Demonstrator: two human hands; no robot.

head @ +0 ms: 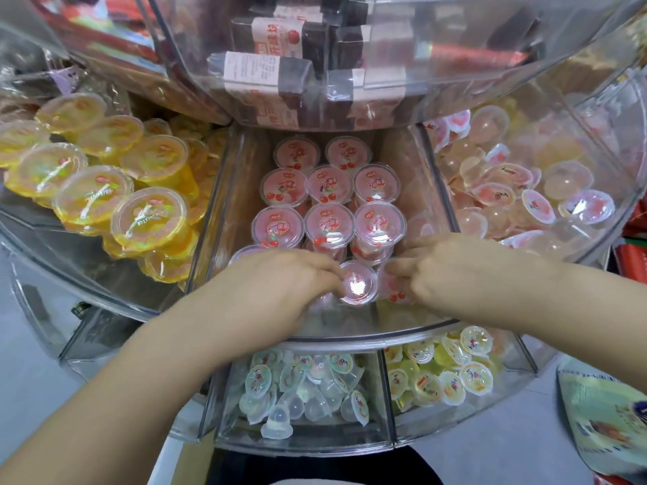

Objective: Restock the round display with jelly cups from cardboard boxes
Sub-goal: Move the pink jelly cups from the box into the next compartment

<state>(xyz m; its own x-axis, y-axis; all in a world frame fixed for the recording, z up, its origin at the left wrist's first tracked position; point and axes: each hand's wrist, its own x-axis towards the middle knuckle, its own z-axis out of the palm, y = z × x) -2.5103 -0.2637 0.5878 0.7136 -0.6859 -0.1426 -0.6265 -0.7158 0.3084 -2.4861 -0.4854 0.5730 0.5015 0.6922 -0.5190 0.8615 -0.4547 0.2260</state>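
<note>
At nine o'clock, large yellow jelly cups (94, 190) are lying heaped and tilted in the left compartment of the round display (367, 332), a clear acrylic stand in tiers. At the centre, red jelly cups (327, 224) with cherry-printed lids are standing upright in neat rows inside the middle compartment, lids facing up. At twelve o'clock, above them, dark wrapped bars (266, 73) are sitting stacked in the upper tier.

The left hand (280, 285), coming in from seven o'clock, is reaching over the front wall into the middle compartment; its fingers are curling down at the left rim of one small front cup (357, 282), though whether they are pinching it or only touching it I cannot tell. The right hand (451, 271), entering from four o'clock, is curling its fingers onto a neighbouring red-lidded cup (394, 287) just beside that one, seemingly gripping it.

At two o'clock, pale pink mini cups (518, 190) are lying jumbled in the right compartment. At six o'clock, in the lowest tier, clear mini cups (301, 390) are filling one bin and yellow mini cups (444, 369) the bin to its right.
</note>
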